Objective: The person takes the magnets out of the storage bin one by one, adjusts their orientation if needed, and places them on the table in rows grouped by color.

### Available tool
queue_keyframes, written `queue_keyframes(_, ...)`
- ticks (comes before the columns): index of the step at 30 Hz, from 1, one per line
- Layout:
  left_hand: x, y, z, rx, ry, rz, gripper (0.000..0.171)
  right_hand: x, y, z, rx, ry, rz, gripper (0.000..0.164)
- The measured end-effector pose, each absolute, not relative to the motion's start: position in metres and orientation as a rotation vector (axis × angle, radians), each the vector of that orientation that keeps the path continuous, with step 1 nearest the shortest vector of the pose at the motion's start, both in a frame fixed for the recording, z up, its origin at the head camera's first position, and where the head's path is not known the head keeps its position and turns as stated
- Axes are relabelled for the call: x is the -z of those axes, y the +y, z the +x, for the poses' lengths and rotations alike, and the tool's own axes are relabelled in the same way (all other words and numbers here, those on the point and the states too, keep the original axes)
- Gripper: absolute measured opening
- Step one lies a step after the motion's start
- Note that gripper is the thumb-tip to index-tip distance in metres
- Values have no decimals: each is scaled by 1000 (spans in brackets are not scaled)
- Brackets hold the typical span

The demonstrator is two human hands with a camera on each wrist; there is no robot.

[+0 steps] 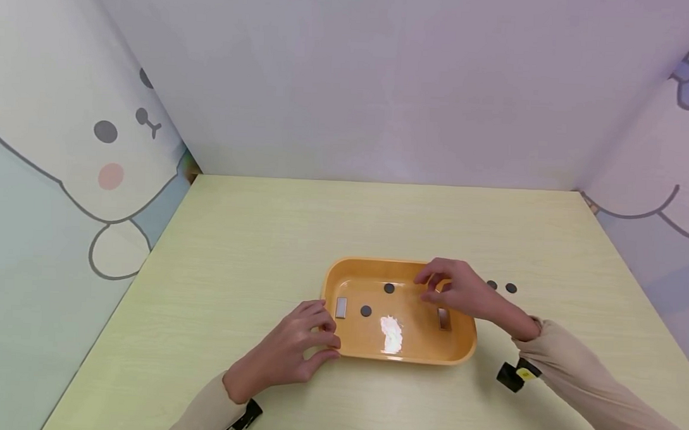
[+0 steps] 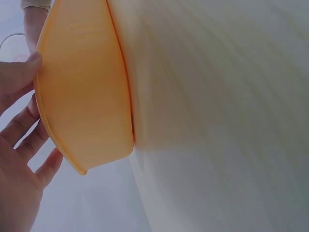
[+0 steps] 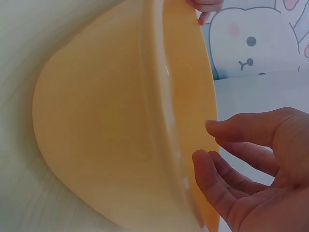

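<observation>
An orange tray (image 1: 413,355) with a raised rim stands on the table. At its front left corner, my left hand (image 1: 300,340) holds the rim between thumb and fingers. My right hand (image 1: 453,285) hovers over the tray's right part, fingers loosely bent, thumb apart and nothing between them. Inside the tray lie a dark round disc (image 1: 389,288) towards the back and another dark disc (image 1: 366,311) left of the middle. A silver rectangular piece (image 1: 341,307) sits by the left wall, and a brownish shiny rectangular piece (image 1: 444,319) lies below the right hand.
Beyond the right wrist, two more dark discs, a nearer one (image 1: 492,285) and a farther one (image 1: 511,288), lie on the pale wooden table (image 1: 252,237). A plain back wall (image 1: 383,90) and cartoon-printed side walls enclose the table. Light glares off the tray floor.
</observation>
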State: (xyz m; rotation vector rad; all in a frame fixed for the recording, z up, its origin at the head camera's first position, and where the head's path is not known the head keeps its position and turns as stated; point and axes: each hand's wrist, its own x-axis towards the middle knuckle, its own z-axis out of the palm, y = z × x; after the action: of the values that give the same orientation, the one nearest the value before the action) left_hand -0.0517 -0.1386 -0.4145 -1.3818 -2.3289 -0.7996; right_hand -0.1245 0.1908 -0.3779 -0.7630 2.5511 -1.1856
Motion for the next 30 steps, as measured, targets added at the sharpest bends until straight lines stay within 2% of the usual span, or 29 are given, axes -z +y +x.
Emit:
queue_keyframes(20, 417, -139, -52, 783, -2336, -1378, 6, 399, 164, -133, 1123, 2543, -769, 17)
queue_keyframes(30, 416, -139, -51, 792, -2333, -1380, 6, 407, 151, -135, 1074, 2585, -911, 18)
